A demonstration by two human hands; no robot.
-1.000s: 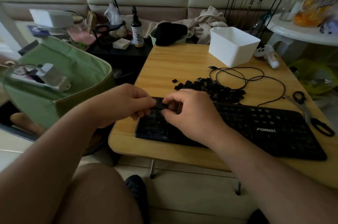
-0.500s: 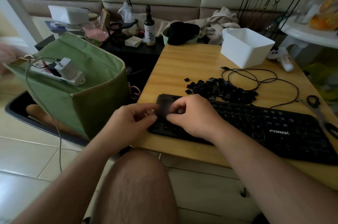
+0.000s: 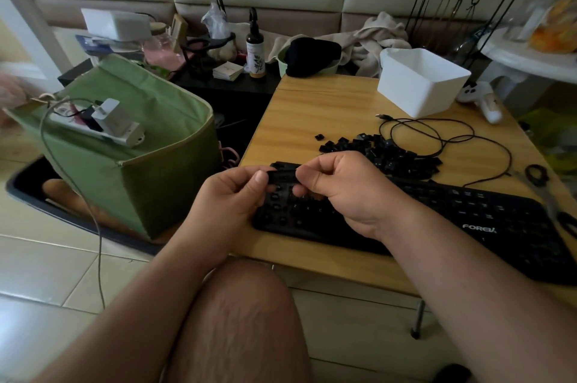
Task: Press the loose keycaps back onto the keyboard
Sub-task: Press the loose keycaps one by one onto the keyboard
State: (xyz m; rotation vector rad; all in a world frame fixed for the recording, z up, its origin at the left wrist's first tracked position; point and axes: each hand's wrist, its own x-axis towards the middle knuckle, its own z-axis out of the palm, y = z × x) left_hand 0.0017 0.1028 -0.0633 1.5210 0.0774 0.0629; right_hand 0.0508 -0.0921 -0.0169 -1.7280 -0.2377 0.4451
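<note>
A black keyboard [image 3: 468, 214] lies along the near edge of the wooden table [image 3: 312, 111], with many keys bare at its left end. A pile of loose black keycaps [image 3: 384, 151] sits just behind it. Above the keyboard's left end, my left hand [image 3: 231, 192] and my right hand [image 3: 340, 189] hold one long black keycap [image 3: 281, 177] between them, each pinching an end with thumb and fingers. The keycap is lifted a little off the keyboard.
A white tub [image 3: 421, 79] stands at the table's back right, with a black cable [image 3: 437, 136] looped in front of it. Scissors [image 3: 543, 182] lie at the right edge. A green fabric bin [image 3: 140, 145] stands on the floor to the left.
Both hands have lifted the long keycap off the keyboard's left end and hold it a little higher. The camera has swung left and down.
</note>
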